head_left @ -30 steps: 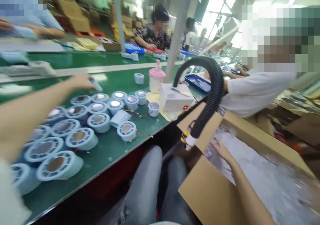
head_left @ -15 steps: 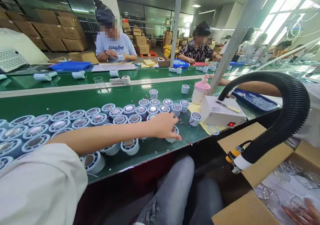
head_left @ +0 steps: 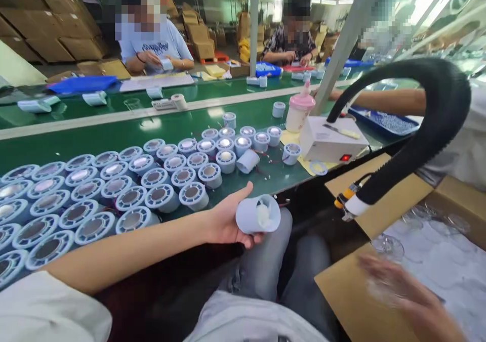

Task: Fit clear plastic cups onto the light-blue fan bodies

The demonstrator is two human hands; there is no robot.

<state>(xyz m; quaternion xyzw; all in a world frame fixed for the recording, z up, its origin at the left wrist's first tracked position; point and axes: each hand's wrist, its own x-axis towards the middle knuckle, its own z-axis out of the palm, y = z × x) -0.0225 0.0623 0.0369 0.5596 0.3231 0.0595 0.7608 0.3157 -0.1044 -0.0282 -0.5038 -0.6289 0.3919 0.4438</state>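
My left hand (head_left: 224, 220) has its fingers closed around a light blue plastic cylinder housing (head_left: 246, 215), held over my lap. The open end faces right, showing a white rounded part inside, and a thin wire end sticks out beside it. Over the cardboard box at the lower right, my right hand (head_left: 413, 291) is smeared by motion. Its fingers appear closed on a clear plastic piece (head_left: 383, 286), whose shape is blurred. Clear round plastic pieces (head_left: 391, 246) lie in the box, on white lining.
Rows of light blue housings (head_left: 129, 195) stand on the green bench, one lying tipped (head_left: 248, 161). To the right are a pink-lidded bottle (head_left: 299, 110), a white device (head_left: 334, 139) and a black flexible hose (head_left: 429, 89). Co-workers sit opposite; another person's arm reaches in at right.
My left hand has lifted a housing off the bench and brought it over my lap. My right hand has risen from inside the box with a clear piece. The view has tilted down.
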